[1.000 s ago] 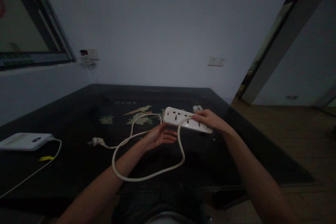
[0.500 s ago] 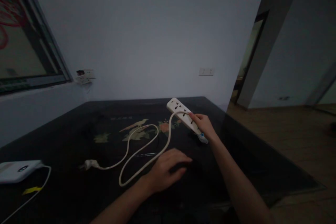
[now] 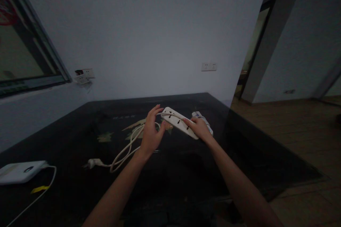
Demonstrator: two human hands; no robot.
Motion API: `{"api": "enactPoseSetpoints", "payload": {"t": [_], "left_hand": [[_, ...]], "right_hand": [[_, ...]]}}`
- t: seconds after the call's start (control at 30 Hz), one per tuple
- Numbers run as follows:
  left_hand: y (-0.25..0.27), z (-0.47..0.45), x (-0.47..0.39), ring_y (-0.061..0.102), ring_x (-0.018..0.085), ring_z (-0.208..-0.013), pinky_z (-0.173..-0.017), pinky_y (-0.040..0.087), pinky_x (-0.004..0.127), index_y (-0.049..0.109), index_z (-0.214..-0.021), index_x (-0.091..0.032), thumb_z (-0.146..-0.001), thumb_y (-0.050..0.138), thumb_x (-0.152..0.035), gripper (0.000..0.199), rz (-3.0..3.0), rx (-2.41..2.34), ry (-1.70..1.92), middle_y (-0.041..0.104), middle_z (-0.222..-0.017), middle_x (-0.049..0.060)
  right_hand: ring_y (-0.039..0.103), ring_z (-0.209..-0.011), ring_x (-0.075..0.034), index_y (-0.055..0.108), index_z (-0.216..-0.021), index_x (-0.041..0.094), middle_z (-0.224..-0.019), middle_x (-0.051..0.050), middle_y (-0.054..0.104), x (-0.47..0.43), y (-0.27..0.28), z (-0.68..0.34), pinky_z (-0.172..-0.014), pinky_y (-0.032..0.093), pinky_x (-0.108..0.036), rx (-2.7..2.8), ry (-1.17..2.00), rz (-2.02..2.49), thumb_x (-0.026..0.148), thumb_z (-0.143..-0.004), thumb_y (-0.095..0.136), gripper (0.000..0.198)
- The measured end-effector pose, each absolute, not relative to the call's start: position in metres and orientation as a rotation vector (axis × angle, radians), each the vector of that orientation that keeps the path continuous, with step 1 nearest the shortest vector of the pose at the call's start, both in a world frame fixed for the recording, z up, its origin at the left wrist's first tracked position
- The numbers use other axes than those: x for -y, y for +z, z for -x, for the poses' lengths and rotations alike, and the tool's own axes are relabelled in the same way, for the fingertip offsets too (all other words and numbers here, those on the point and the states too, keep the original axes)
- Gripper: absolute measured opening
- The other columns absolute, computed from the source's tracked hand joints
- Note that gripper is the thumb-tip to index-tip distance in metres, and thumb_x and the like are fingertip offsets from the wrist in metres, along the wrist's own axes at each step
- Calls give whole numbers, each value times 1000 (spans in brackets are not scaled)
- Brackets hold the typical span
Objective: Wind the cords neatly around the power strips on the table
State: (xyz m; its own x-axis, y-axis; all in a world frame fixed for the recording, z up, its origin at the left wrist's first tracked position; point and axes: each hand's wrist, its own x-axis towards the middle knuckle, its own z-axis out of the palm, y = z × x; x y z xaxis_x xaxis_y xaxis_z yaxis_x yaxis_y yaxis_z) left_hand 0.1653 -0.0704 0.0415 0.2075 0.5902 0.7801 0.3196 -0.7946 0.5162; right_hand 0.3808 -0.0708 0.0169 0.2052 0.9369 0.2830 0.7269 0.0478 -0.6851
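A white power strip (image 3: 178,121) is tilted above the dark table, its sockets facing up. My right hand (image 3: 198,127) grips its near right end, with the thumb on the cord lying along the top face. At the strip's far left end is my left hand (image 3: 152,133), thumb and fingers spread apart around the cord there. The white cord (image 3: 128,150) hangs in loops to the left of that hand, and its plug (image 3: 93,163) rests on the table. Behind my right hand lies a small white object with blue marks (image 3: 197,114), partly hidden.
The black table (image 3: 186,184) has a bird and flower design. At its left are a white device (image 3: 22,172) with a thin cable and a yellow strip (image 3: 39,189). Wall sockets (image 3: 209,66) are on the back wall, and another loose-looking socket (image 3: 84,78) is at the left corner.
My left hand has moved up and forward to the strip's far end. The strip has shifted left and turned flatter. The cord loops are drawn closer together, and the small white object shows behind my right hand.
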Motion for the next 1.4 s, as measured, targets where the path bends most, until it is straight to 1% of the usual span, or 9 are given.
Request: {"api": "enactPoseSetpoints", "payload": {"t": [0.17, 0.4, 0.5, 0.63, 0.77, 1.0, 1.23, 1.3, 1.4], "left_hand": [[33, -172, 63, 18, 29, -142, -114, 17, 55, 46, -127, -14, -88, 45, -19, 39, -2641, -1241, 1432, 32, -147, 18], [32, -168, 64, 40, 33, -130, -112, 8, 57, 40, -137, -15, -90, 45, -44, 55, -2725, -1605, 1090, 46, -138, 20], [44, -162, 64, 55, 30, -116, -110, 18, 50, 38, -139, -15, -91, 37, -51, 60, -2735, -1628, 947, 60, -122, 18], [62, -155, 63, 64, 31, -93, -88, 41, 43, 47, -132, -19, -89, 33, -60, 61, -2673, -1729, 643, 70, -94, 15], [80, -151, 70, 64, 30, -74, -70, 43, 37, 57, -118, -24, -86, 34, -64, 56, -2625, -1639, 635, 68, -80, 11], [117, -144, 83, 60, 23, -68, -57, 35, 28, 62, -99, -22, -82, 43, -62, 47, -2584, -1501, 737, 67, -78, 7], [126, -133, 69, 57, 16, -66, -54, 40, 23, 59, -85, -18, -76, 59, -42, 26, -2310, -1012, 686, 66, -78, 5], [124, -129, 66, 59, 17, -71, -59, 43, 24, 58, -88, -18, -75, 60, -38, 24, -2236, -982, 702, 67, -83, 6], [122, -125, 65, 60, 18, -76, -63, 45, 26, 59, -91, -18, -75, 60, -36, 24, -2210, -1009, 750, 67, -89, 8]], "right_hand": [[57, -63, -18, 67, -69, 17, -65, -6, 63, 79, 19, -373, -54, 30, -27, 1638, 314, 1748, 64, -80, 49, 51], [59, -65, -20, 67, -72, 19, -68, -8, 67, 98, 28, -362, -53, 29, -27, 1709, 203, 1828, 67, -79, 50, 51], [59, -66, -20, 68, -74, 19, -69, -8, 67, 104, 35, -361, -53, 29, -27, 1728, 196, 1824, 67, -78, 50, 50], [60, -66, -20, 69, -76, 20, -70, -6, 67, 115, 49, -364, -54, 30, -27, 1739, 187, 1786, 64, -76, 55, 47], [59, -65, -19, 70, -76, 19, -73, -6, 68, 129, 66, -368, -56, 31, -27, 1751, 139, 1737, 60, -76, 59, 42], [55, -62, -16, 70, -78, 18, -71, -4, 66, 140, 100, -382, -54, 32, -26, 1834, 315, 1577, 53, -78, 58, 37], [49, -59, -13, 66, -72, 15, -66, -3, 60, 127, 108, -395, -52, 32, -25, 1991, 544, 1345, 47, -86, 47, 39], [52, -63, -13, 67, -78, 15, -71, -4, 62, 126, 104, -396, -55, 36, -24, 2004, 630, 1281, 44, -87, 47, 37], [59, -79, -15, 65, -102, 17, -93, -6, 66, 130, 94, -402, -67, 45, -26, 1962, 742, 1150, 42, -87, 49, 33]]}}
